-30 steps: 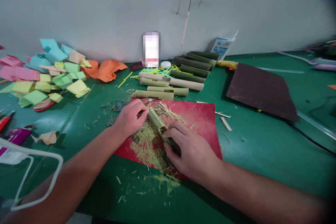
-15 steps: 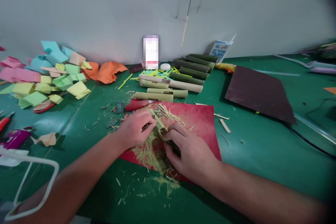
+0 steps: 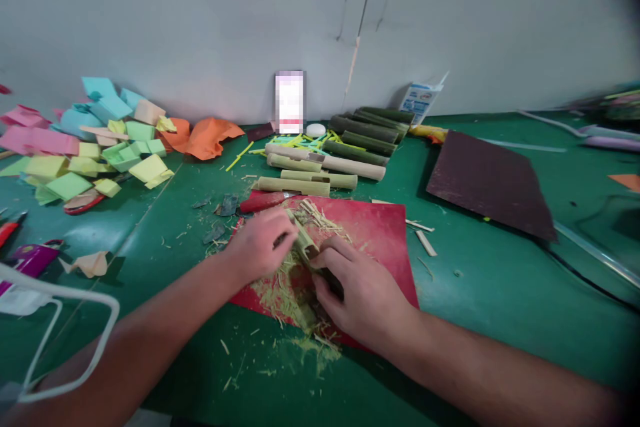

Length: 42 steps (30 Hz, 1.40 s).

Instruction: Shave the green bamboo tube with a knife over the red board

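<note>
The short green bamboo tube (image 3: 304, 242) lies angled on the red cutting mat (image 3: 385, 230), over a heap of pale shavings (image 3: 280, 288). The right hand (image 3: 357, 290) has not moved, its grip wrapped round the tube's near end. The left hand (image 3: 261, 245), fingers pinched at the far end, has slid nearer over the last second, uncovering a red-handled knife (image 3: 263, 201) on the green surface (image 3: 500, 293).

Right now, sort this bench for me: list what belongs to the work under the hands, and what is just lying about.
In hand: bamboo piece, gripped by the right hand, left hand against it; shavings; red mat beneath.
Lying about: coloured paper pile; dark sheet; dark green bamboo stack; pale bamboo pieces; red-handled tool; carton.
</note>
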### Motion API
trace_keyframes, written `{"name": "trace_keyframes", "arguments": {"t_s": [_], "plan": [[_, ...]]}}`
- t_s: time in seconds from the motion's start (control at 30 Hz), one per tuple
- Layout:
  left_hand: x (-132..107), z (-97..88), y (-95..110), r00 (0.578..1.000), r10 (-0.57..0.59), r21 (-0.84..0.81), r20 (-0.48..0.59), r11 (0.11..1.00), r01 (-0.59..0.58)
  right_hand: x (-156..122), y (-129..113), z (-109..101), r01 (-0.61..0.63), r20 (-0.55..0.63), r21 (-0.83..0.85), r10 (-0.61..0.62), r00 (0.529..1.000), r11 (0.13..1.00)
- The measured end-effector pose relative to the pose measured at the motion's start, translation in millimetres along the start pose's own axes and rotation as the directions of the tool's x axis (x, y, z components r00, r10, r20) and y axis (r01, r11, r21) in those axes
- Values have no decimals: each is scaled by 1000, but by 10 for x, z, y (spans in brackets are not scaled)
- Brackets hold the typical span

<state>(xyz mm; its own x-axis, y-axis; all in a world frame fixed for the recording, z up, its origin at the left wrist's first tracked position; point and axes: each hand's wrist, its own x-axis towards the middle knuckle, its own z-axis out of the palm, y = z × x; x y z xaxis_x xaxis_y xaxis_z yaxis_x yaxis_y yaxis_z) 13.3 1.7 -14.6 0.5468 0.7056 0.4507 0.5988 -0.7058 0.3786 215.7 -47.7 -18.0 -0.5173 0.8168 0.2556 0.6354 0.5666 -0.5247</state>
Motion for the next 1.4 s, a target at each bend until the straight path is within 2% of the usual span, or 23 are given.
{"name": "trace_keyframes", "arguments": {"t_s": [0.07, 0.2, 0.33, 0.47, 0.6, 0.73, 0.87, 1.0, 1.17, 1.4], "plan": [[-6, 3, 0, 999, 14, -30, 33, 999, -13, -2, 0, -1, 5, 6, 4, -5, 1000, 1000], [-4, 11, 13, 998, -29, 9, -56, 1000, 30, 3, -11, -12, -4, 3, 5, 4, 1000, 1000], [-3, 25, 29, 999, 16, -25, 48, 1000, -15, 6, -20, -16, 13, 9, 0, -13, 1000, 1000], [6, 19, 7, 998, -28, 18, -57, 999, 29, 7, -20, -18, 17, -17, -20, -18, 1000, 1000], [12, 6, 14, 999, 15, -28, 32, 999, -14, 9, -19, -19, 27, -10, -22, -27, 1000, 999], [8, 4, 23, 998, -32, 18, -58, 999, 34, 8, -24, -20, 11, -20, -21, -12, 1000, 1000], [-5, 8, 5, 999, 4, -28, 33, 1000, -3, 7, -27, -20, 22, -15, -15, -22, 1000, 1000], [15, -8, -68, 995, -48, 21, -84, 999, 50, 10, -28, -20, 15, -26, -21, -15, 1000, 1000], [-2, -6, -11, 999, -32, -3, 8, 999, 32, 10, -28, -22, 27, -11, -13, -27, 1000, 1000], [10, -2, -24, 997, -54, 15, -62, 998, 55, 9, -31, -27, 11, -12, -15, -11, 1000, 1000]]}}
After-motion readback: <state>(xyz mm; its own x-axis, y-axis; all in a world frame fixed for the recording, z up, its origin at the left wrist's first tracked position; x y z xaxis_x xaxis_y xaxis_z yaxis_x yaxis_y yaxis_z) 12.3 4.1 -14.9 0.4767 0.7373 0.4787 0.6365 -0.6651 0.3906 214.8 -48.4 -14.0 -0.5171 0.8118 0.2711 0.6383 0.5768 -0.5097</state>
